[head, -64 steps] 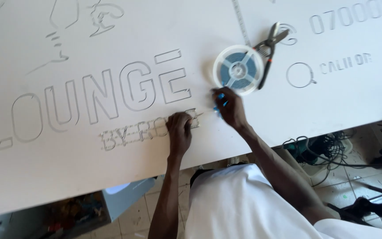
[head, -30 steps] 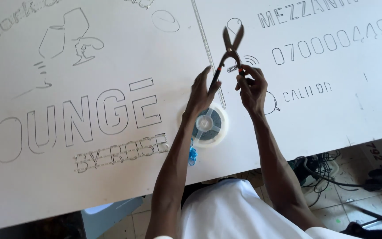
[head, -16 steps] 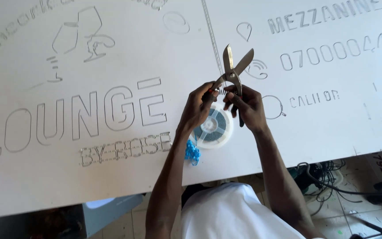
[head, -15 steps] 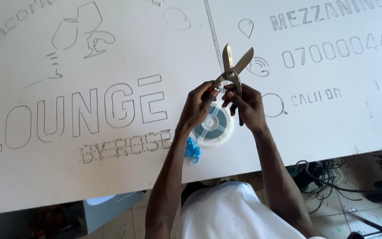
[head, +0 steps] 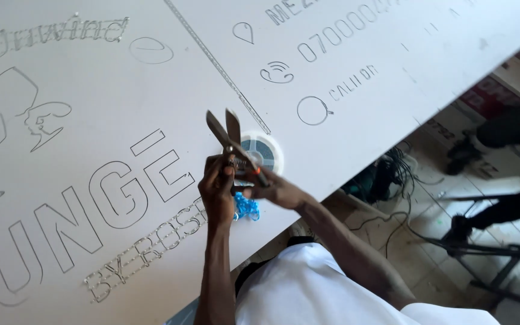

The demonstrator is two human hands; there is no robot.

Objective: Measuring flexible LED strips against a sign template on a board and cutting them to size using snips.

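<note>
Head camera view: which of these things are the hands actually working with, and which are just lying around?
In use:
- left hand and right hand, both on the metal snips, blades apart
- blue strip piece just under the hands
- reel behind the snips
- white sign board with cut letters

Lying about:
- black cables on the floor
- metal stand
</note>
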